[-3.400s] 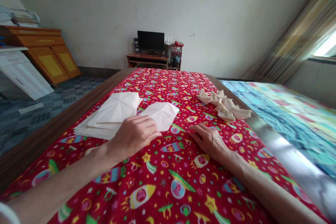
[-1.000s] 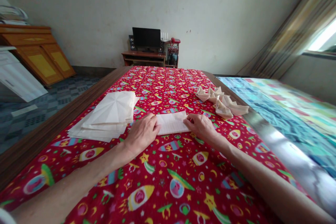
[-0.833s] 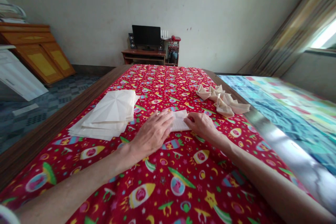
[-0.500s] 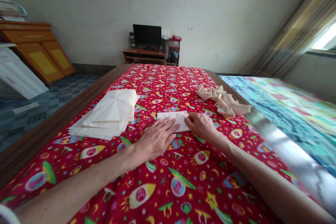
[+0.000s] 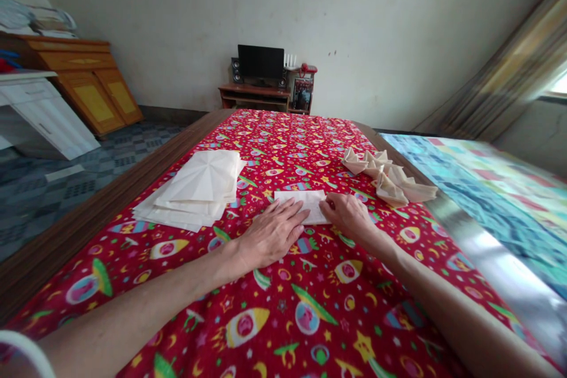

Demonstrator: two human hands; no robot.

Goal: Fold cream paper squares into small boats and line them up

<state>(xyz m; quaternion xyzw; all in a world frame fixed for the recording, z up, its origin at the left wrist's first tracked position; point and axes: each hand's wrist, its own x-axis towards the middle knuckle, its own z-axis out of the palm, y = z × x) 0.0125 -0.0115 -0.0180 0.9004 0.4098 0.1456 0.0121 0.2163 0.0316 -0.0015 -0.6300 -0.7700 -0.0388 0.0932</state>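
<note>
A folded sheet of white paper (image 5: pixel 315 208) lies flat on the red patterned tablecloth (image 5: pixel 283 319), in the middle in front of me. My left hand (image 5: pixel 275 231) rests on its left part, palm down with the fingers stretched out. At the paper's right edge is my right hand (image 5: pixel 348 212), its fingers curled in and closed on that edge. The fingertips and part of the paper are hidden under the hands. To the left lies a stack of creased white paper sheets (image 5: pixel 201 180). Several folded paper pieces with pointed corners (image 5: pixel 390 180) sit to the right.
The wooden table edge (image 5: pixel 146 195) runs along the left. Beyond the right edge is a bed with a coloured cover (image 5: pixel 482 189). A monitor (image 5: pixel 260 63) stands on a small desk (image 5: pixel 254 91) by the far wall. A wooden cabinet (image 5: pixel 95 85) is at the back left.
The whole view has shifted, so everything sits slightly further right in the picture. Both hands stay at the folded paper, with hardly any movement against it.
</note>
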